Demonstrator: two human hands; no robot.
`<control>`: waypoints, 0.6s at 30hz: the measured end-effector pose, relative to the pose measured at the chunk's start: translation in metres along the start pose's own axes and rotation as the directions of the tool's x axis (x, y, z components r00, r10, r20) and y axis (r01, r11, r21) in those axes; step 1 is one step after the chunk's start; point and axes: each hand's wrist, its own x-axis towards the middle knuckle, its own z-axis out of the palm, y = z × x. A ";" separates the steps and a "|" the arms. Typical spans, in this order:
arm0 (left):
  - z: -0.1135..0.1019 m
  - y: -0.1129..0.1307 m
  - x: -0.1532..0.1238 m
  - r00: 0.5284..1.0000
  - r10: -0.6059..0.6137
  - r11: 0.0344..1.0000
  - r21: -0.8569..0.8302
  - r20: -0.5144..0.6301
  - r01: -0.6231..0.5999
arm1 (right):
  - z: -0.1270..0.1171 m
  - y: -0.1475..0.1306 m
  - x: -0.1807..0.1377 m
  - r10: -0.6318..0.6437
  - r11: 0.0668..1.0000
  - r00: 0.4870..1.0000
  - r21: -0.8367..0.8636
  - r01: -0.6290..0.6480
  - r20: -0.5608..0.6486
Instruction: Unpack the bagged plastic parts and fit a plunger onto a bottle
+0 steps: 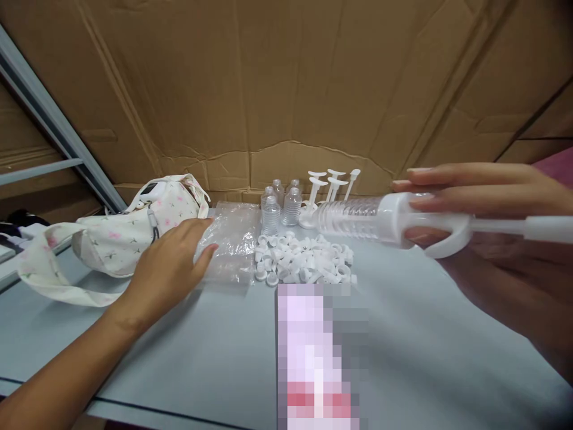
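Head view: right hand [487, 197] grips syringe-like tube [358, 216], long axis level, tip toward cap pile [304, 260]; left hand [172, 260], fingers spread, on plastic bag [230, 239] left of pile.

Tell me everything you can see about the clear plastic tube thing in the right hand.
The clear ribbed plastic tube is a pump-like piece: a see-through, ridged barrel joined to a white collar with a curved white finger flange, and a white rod running out to the right edge. It lies roughly level, held above the grey table with its clear end pointing left over the pile of small white caps. The right hand grips it at the collar, fingers laid along the top. Nothing else touches it.
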 end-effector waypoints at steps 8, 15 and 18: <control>-0.009 0.061 0.005 0.805 0.478 0.868 0.048 -0.350 -0.495 | 0.026 0.004 -0.025 0.707 0.344 0.635 0.633 -0.694 0.311; -0.020 0.096 0.031 0.776 0.553 0.827 0.088 -0.304 -0.555 | 0.030 0.018 -0.043 0.804 0.028 0.418 0.674 -0.738 0.424; -0.013 0.102 0.046 0.809 0.519 0.842 0.005 -0.274 -0.539 | 0.031 0.022 -0.043 0.833 -0.008 0.375 0.688 -0.726 0.406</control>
